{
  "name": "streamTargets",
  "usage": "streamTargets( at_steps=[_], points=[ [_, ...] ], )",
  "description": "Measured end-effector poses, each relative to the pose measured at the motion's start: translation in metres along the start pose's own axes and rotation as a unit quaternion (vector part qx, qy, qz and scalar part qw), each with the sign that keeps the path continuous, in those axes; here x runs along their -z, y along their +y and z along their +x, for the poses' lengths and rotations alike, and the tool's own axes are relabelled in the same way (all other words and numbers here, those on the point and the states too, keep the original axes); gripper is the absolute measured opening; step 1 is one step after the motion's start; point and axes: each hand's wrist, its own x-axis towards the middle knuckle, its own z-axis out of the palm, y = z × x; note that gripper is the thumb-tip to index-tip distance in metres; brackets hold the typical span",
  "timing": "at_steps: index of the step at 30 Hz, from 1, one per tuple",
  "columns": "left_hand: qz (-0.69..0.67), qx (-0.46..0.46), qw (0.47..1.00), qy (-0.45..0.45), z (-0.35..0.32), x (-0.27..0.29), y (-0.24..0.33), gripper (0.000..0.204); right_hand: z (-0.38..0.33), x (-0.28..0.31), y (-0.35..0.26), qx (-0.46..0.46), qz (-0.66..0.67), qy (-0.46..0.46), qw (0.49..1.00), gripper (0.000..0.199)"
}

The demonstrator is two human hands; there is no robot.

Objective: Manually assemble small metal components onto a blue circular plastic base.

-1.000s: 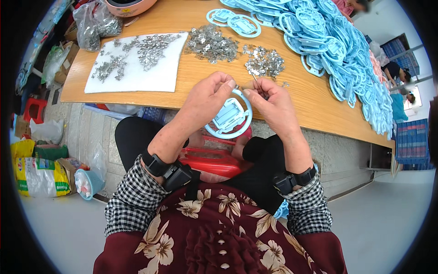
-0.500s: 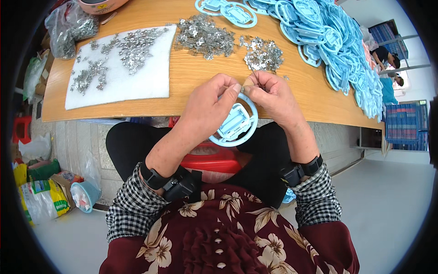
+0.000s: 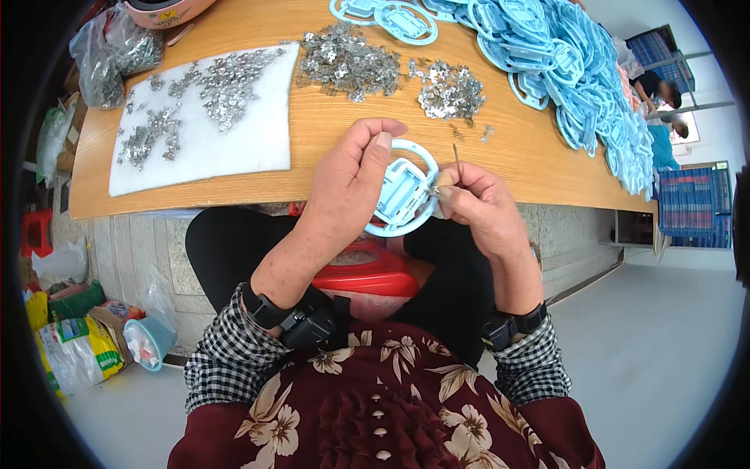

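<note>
A light-blue round plastic frame (image 3: 422, 217), with a rectangular recess in its middle, is in my left hand (image 3: 348, 176), whose fingers wrap its left side. It hangs tilted just off the table's front edge. At its right rim is my right hand (image 3: 480, 205), fingers pinched on a thin pointed metal tool (image 3: 457, 160) that sticks up from the grip. A small shiny metal piece (image 3: 435, 190) shows between the right fingertips and the frame; whether it is fixed to the frame I cannot tell. Small metal clips (image 3: 451, 95) lie in a loose pile beyond the hands.
A white foam sheet (image 3: 262, 144) with scattered metal clips covers the table's left part. Another clip heap (image 3: 348, 66) lies beside it. Many blue frames (image 3: 558, 66) are piled at the right. Clear bags (image 3: 101, 66) stand far left. A red stool (image 3: 363, 273) is below.
My right hand has moved down and right, from the frame's top to its right rim. The frame has turned and shows more of its face. My left hand has shifted slightly left.
</note>
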Motion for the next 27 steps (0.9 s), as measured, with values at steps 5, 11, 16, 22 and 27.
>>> streamTargets(
  at_steps=[5,11,16,22,27],
  points=[
    [-0.063,0.043,0.996,-0.04,-0.027,-0.001,0.026,0.034,-0.001,0.001,0.006,0.008,0.027,-0.004,1.0,0.014],
    [-0.061,0.1,0.99,-0.074,-0.05,-0.008,0.033,0.049,-0.011,-0.002,0.005,0.043,0.003,-0.019,0.999,0.021],
    [-0.034,0.133,0.988,-0.073,-0.057,-0.013,0.032,0.051,-0.018,0.002,0.01,0.255,-0.328,0.06,0.908,0.026],
    [0.007,0.135,0.988,-0.077,-0.061,-0.016,0.035,0.05,-0.027,-0.008,0.001,0.283,-0.425,0.087,0.855,0.022],
    [0.095,0.101,0.988,-0.068,-0.068,-0.012,0.028,0.051,-0.034,-0.017,0.0,0.278,-0.463,0.089,0.837,0.018]
  ],
)
